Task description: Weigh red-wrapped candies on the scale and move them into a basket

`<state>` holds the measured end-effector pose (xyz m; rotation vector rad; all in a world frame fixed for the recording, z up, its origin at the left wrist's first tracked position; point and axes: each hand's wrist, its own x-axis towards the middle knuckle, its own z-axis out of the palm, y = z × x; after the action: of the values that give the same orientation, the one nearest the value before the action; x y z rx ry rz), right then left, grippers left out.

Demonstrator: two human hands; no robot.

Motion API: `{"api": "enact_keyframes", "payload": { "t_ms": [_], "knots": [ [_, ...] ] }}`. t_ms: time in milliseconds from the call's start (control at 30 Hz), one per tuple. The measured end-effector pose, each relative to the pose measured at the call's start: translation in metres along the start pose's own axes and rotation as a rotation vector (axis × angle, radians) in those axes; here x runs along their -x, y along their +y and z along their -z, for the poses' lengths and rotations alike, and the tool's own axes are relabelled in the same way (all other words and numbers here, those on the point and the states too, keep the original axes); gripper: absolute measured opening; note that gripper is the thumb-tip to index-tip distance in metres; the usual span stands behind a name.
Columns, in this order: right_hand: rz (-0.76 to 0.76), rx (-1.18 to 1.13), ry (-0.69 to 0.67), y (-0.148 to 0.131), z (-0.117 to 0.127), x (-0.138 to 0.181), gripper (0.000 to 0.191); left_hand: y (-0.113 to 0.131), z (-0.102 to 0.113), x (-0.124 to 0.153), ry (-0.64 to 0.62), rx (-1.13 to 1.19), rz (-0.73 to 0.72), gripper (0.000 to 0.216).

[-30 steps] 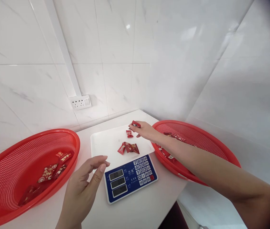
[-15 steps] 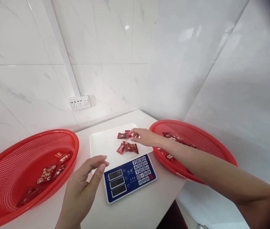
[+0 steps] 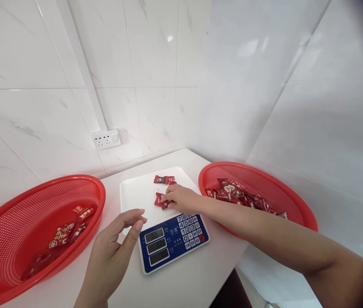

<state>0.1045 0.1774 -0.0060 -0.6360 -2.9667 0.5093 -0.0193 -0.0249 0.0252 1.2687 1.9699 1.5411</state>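
My right hand (image 3: 183,199) is over the white weighing pan (image 3: 136,192) of a digital scale, its fingertips closed on a small red wrapped snack packet (image 3: 165,204). The hand partly covers this packet and whatever lies beneath. Behind my fingers, two more red packets (image 3: 160,179) lie side by side on the pan. My left hand (image 3: 113,248) hovers by the pan's front left corner, fingers curled and thumb slightly apart from the index finger, holding nothing. In front of the pan, the blue keypad panel (image 3: 176,244) shows number keys and three grey displays with hard-to-read digits.
On the left stands a red mesh basket (image 3: 99,192) with several red packets (image 3: 62,235) inside. Another red basket (image 3: 309,218) on the right holds a pile of packets (image 3: 232,190). Both flank the scale on a white table (image 3: 194,278), below a tiled wall with a socket (image 3: 107,139).
My right hand has moved nearer and slightly left, from beside the rear packets onto the front ones, and its fingers have closed there. My left hand stays in place.
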Motion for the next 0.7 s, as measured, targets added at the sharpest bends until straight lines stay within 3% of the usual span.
{"api": "enact_keyframes", "payload": {
  "t_ms": [200,367,500,567,700],
  "knots": [
    [-0.070,0.076,0.029,0.029,-0.002,0.004,0.043,0.002,0.000,0.000,0.004,-0.010,0.022,0.034],
    [-0.087,0.027,0.014,0.025,-0.003,0.008,0.051,0.003,-0.002,0.001,0.002,-0.025,0.014,0.033],
    [-0.070,-0.013,0.088,0.029,0.014,0.014,0.050,0.002,-0.001,0.000,0.032,-0.063,-0.005,0.034],
    [-0.140,-0.011,0.165,0.049,0.028,0.023,0.047,-0.003,0.003,-0.002,0.041,-0.076,0.000,0.035],
    [-0.430,0.034,0.225,0.117,0.055,0.066,0.044,-0.021,0.010,-0.009,0.044,-0.131,-0.054,0.037]
  ]
}}
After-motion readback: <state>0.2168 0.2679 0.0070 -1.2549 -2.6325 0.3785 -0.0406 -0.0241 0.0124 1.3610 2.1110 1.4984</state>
